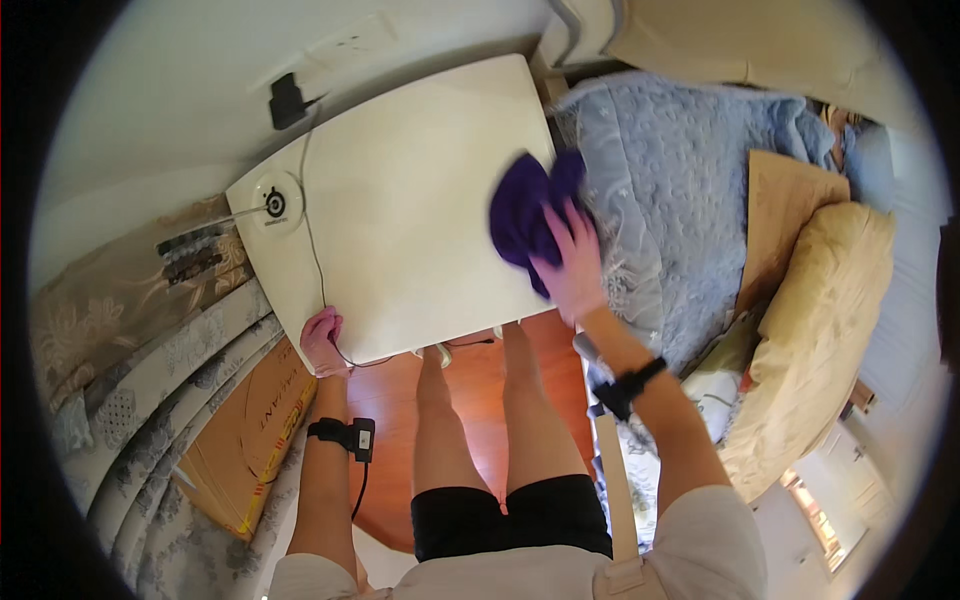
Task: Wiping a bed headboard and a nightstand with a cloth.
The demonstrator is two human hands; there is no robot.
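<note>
Across the right edge of a white tabletop (420,217), a dark purple cloth (525,214) lies bunched under my right hand (574,262), whose fingers are spread over it. My left hand (322,341), at the table's near left corner, pinches a thin grey cable (313,251). The cable runs over the tabletop from a black plug adapter (286,101) at the wall, and its lower part hangs past the near edge. Both hands seem to have thin clear gloves on.
A round white base with a black logo (276,204) stands at the table's back left. A bed with a blue quilt (675,187) adjoins the right side, with a beige pillow (817,337) on it. Left are patterned fabric folds (187,352) and a cardboard box (247,435).
</note>
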